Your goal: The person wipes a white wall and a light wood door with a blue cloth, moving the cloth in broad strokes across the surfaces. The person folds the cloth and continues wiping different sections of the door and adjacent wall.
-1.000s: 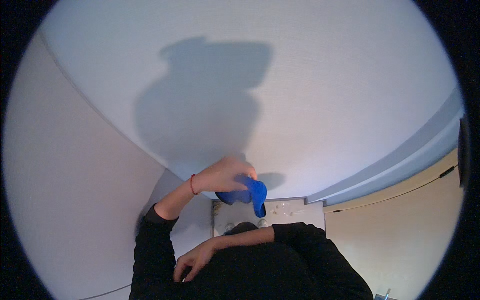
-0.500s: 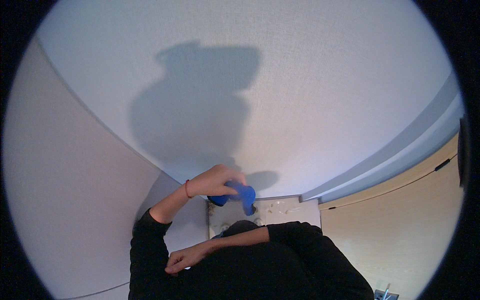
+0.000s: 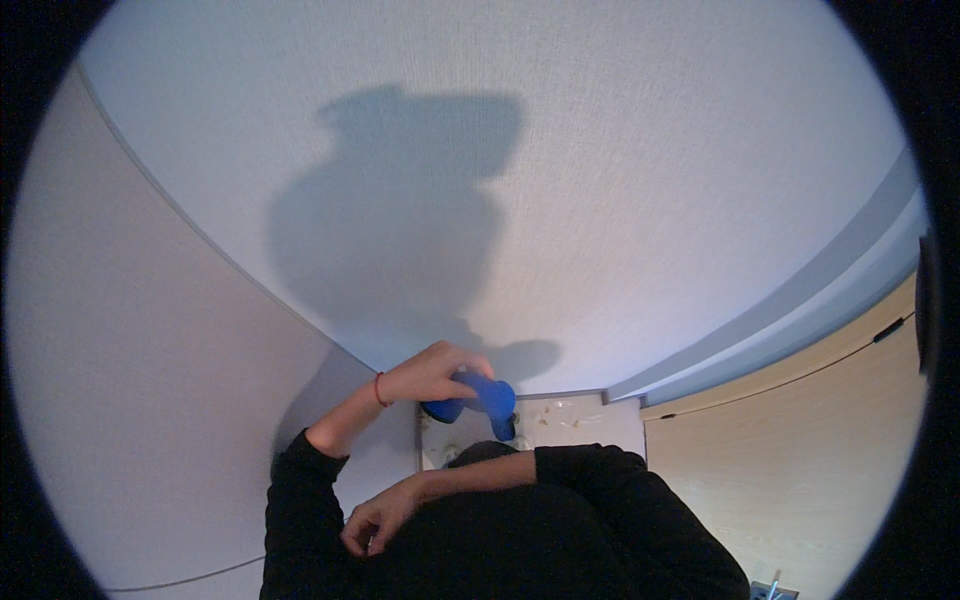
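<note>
My left hand (image 3: 440,372), with a thin red band at the wrist, is closed on a bright blue curved object (image 3: 490,398) with dark ends. Its kind I cannot make out. It hangs over a small pale surface (image 3: 555,420) strewn with little bits. My right forearm crosses in front of my dark top, and my right hand (image 3: 383,515) is near my left sleeve. Its fingers are curled with the tips together; whatever they may hold is hidden. A dark rounded shape (image 3: 484,453) shows just beyond the right forearm.
A pale textured wall panel (image 3: 640,220) rises ahead, carrying my shadow. Another panel (image 3: 150,400) meets it at the left. Light wooden doors (image 3: 780,440) stand at the right, with a small holder (image 3: 772,590) containing a thin stick at the lower right.
My left hand and the blue object have shifted slightly down and right. My right hand has turned, and its fingers have moved from a loose fist towards a pinch.
</note>
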Demonstrator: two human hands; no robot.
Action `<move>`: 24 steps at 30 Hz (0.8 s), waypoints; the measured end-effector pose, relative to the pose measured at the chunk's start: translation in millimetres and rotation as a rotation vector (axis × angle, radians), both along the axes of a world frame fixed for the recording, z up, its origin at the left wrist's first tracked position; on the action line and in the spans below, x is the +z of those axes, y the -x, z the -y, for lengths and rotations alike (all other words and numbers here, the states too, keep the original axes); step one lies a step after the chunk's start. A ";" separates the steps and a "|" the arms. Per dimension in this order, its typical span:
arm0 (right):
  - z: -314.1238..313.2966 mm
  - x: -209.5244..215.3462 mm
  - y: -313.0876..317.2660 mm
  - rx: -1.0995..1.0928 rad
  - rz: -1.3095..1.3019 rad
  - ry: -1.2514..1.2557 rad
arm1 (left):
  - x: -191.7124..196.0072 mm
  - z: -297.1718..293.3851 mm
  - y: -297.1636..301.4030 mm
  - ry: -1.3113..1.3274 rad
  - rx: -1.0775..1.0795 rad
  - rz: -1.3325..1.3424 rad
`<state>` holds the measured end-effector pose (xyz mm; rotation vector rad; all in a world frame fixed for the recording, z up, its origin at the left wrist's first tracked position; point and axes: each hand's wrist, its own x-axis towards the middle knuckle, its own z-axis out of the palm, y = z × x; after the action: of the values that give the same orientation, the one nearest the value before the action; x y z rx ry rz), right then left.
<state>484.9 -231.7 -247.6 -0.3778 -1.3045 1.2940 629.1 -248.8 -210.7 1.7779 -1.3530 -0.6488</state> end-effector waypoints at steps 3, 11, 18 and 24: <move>-1.7 -4.1 7.2 -0.215 0.003 0.069 | -1.4 0.6 2.1 -0.012 0.007 -0.019; -15.8 -13.4 13.7 -0.542 -0.093 0.094 | -16.6 -2.3 6.6 -0.042 0.068 -0.007; 30.6 10.3 -4.6 -0.698 0.081 0.199 | -38.6 -12.6 12.6 0.088 0.235 -0.209; 139.9 53.2 -24.1 -1.674 0.398 0.334 | -15.0 -20.8 11.9 0.085 0.302 -0.185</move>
<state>509.0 -371.5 -194.4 -1.5787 -0.5900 -0.0554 617.2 -228.0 -225.7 1.7597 -0.9505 -0.5640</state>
